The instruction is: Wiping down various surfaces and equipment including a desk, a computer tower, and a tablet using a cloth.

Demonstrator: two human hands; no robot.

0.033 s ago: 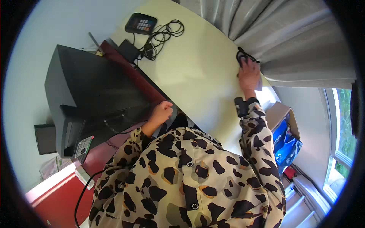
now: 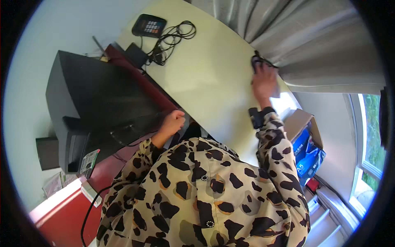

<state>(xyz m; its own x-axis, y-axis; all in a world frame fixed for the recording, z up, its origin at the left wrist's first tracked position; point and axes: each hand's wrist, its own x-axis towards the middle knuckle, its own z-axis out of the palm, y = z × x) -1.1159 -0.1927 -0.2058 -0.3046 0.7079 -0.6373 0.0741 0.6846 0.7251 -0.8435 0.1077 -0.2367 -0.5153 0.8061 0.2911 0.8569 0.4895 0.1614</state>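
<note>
At the far right edge of the pale yellow table (image 2: 205, 82), my right hand (image 2: 265, 82) reaches out, its fingers over a small black object (image 2: 256, 61) with a dark loop or strap by the curtain. Motion blurs the fingers, and what they grip is mostly covered. A greyish patch shows beside the palm; whether cloth or shadow, I cannot tell. My left hand (image 2: 173, 122) is loosely curled, with nothing visible in it, in front of the black monitor-like casing (image 2: 107, 90) by the table's near-left edge.
A black keypad (image 2: 149, 25) and a coiled black cable (image 2: 175, 39) lie at the far left of the table. Grey curtains (image 2: 312, 49) hang along its far right side. A cardboard box (image 2: 298, 123) with blue packages (image 2: 306, 154) stands at right, near a window (image 2: 370, 136).
The whole view has shifted slightly. My right hand and the black object appear a little farther left; my left hand stays nearly in place.
</note>
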